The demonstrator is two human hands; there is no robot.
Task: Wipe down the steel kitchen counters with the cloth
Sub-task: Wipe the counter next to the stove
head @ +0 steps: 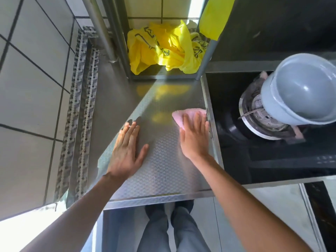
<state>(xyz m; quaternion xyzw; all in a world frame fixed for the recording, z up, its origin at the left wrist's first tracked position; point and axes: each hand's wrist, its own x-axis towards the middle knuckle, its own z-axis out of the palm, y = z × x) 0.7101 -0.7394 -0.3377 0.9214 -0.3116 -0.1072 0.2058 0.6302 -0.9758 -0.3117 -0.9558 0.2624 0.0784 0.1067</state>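
Two hands are down on the steel counter (163, 166), and from where I sit both lie flat. Nearest me, below the counter's front edge, I can see the person's legs in grey trousers (169, 231). On the textured steel, the left hand (125, 151) rests palm down with fingers straight and spread, holding nothing; I judge it is there as a brace. The right hand (194, 135) lies with straight fingers pressing on the pink cloth (189, 113), which is spread on the counter hard against its raised right rim, just beside the dark stove well.

I judge the wiping stroke is in hand along the right side. The next move calls for steady downward pressure while sliding the cloth across the sheet, keeping it inside the rim so it does not drop toward the burner (263, 117), where a grey pot (298, 95) sits tilted.

Farther back, the counter runs under a steel rack whose posts stand on it, and a crumpled yellow plastic bag (163, 48) lies between them. That back strip looks harder to reach; the cloth would have to work around the posts. White tiled wall (31, 79) stands on the left.
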